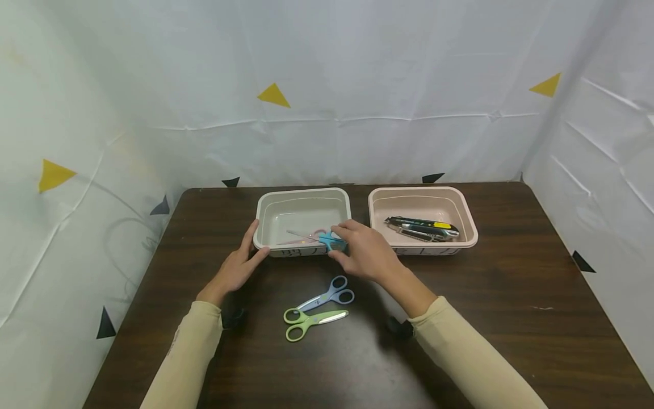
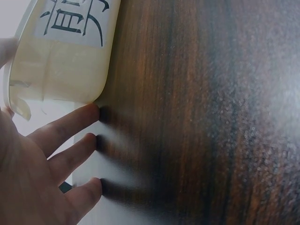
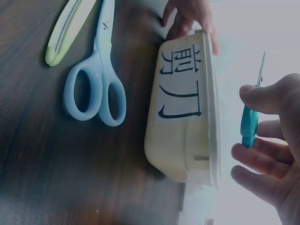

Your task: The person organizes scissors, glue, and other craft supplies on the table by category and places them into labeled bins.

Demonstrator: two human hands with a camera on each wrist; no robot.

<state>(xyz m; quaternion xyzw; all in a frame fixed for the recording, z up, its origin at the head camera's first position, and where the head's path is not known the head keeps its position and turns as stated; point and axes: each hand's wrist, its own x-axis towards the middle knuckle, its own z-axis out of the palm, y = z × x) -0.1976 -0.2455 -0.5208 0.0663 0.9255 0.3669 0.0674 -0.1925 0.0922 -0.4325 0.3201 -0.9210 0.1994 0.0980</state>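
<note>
My left hand (image 1: pixel 236 271) rests at the near left corner of an off-white bin (image 1: pixel 301 192). Its thumb touches the rim, and its other fingers extend down beside the corner in the left wrist view. My right hand (image 1: pixel 370 255) pinches teal-blue scissors (image 3: pixel 249 124) by the handle between thumb and fingers, over the bin's right part. Their blades point left. Inside that bin lie pink-handled scissors (image 1: pixel 297 242), partly covered by the teal-blue pair. On the table in front are light blue scissors (image 1: pixel 334 293) and green scissors (image 1: pixel 307 321), close together.
To the right stands a pinkish bin (image 1: pixel 419 192) holding several dark utility knives (image 1: pixel 426 228), one with a yellow part. A paper label (image 3: pixel 180 84) with black characters is on the off-white bin's front. White sheeting (image 1: pixel 357 68) surrounds the brown wooden table (image 1: pixel 511 318) at the back and sides.
</note>
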